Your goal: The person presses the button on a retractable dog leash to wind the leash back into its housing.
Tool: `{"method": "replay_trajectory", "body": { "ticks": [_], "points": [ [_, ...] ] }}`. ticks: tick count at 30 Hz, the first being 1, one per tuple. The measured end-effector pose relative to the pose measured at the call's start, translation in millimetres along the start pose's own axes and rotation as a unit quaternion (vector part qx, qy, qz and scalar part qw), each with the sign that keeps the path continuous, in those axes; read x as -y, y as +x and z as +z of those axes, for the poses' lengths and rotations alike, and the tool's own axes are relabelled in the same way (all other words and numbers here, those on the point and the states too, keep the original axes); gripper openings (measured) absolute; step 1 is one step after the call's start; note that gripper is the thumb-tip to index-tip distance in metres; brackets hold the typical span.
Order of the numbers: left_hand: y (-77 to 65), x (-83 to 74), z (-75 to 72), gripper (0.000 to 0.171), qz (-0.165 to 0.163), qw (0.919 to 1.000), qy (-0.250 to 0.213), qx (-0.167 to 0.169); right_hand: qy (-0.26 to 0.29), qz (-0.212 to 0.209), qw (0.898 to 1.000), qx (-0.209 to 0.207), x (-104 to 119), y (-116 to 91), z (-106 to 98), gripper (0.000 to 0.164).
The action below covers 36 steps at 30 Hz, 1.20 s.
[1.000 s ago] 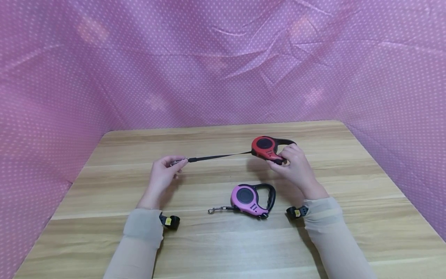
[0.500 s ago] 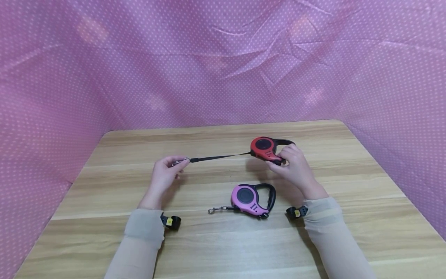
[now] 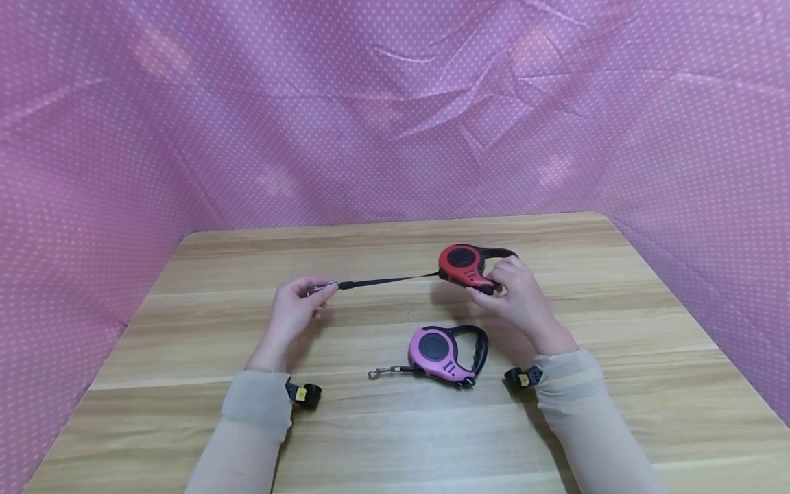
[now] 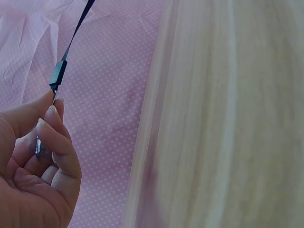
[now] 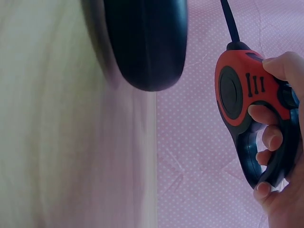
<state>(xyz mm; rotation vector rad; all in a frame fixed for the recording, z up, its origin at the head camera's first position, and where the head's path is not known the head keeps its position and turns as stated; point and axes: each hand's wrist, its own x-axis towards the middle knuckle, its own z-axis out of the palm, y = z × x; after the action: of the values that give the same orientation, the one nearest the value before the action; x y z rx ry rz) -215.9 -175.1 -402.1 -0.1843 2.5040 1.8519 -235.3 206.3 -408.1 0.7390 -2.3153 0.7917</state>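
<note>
In my right hand (image 3: pixel 523 298) is a red and black retractable dog leash (image 3: pixel 459 265), gripped by its looped handle; the right wrist view shows fingers through the handle loop (image 5: pixel 247 151). My left hand (image 3: pixel 291 309) pinches the metal clip (image 3: pixel 316 289) at the end of that leash between thumb and fingers, and part of the clip is hidden by them. Between the hands the black strap (image 3: pixel 391 280) runs straight, raised off the table. A pink and black retractable leash (image 3: pixel 434 346) lies nearer on the table, its clip (image 3: pixel 384 372) pointing left, touched by neither hand.
The wood-grain table (image 3: pixel 382 439) spans the lower view. Pink dotted cloth (image 3: pixel 395 123) hangs behind it and on both sides. Each wrist bears a small black camera; the left camera (image 3: pixel 304 395) and right camera (image 3: pixel 522 377) sit low over the table.
The red leash and my right hand have shifted slightly left and nearer. My left hand has edged slightly right, so the stretched strap is a little shorter. The pink leash has not moved.
</note>
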Motion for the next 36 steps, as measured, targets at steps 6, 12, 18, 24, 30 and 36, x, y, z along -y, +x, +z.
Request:
{"method": "replay_trajectory", "body": {
  "ticks": [6,12,18,24,30,36],
  "points": [
    [-0.1,-1.0,0.0,0.04,-0.004,1.0,-0.001,0.001,0.003,-0.003,1.0,-0.003,1.0,-0.3,0.9,0.026],
    [-1.2,-2.6,0.3,0.039,-0.006,0.9999,-0.009,0.004,0.002,0.005,1.0,0.008,3.1,-0.8,0.7,0.026],
    [-0.4,-1.7,0.3,0.04,-0.003,1.0,-0.008,0.005,0.004,0.006,1.0,0.012,4.8,0.3,1.3,0.026],
    [-0.6,-1.2,-1.2,0.041,-0.001,1.0,-0.005,0.003,0.002,0.004,1.0,0.015,5.4,1.1,2.4,0.026],
    [-0.8,-2.0,-0.7,0.042,-0.001,1.0,0.004,0.007,0.0,0.006,1.0,0.017,6.4,1.2,2.3,0.025],
    [-0.6,-2.0,0.8,0.041,-0.002,1.0,0.005,0.005,0.002,0.001,1.0,0.02,7.9,1.1,1.9,0.026]
  ]
}}
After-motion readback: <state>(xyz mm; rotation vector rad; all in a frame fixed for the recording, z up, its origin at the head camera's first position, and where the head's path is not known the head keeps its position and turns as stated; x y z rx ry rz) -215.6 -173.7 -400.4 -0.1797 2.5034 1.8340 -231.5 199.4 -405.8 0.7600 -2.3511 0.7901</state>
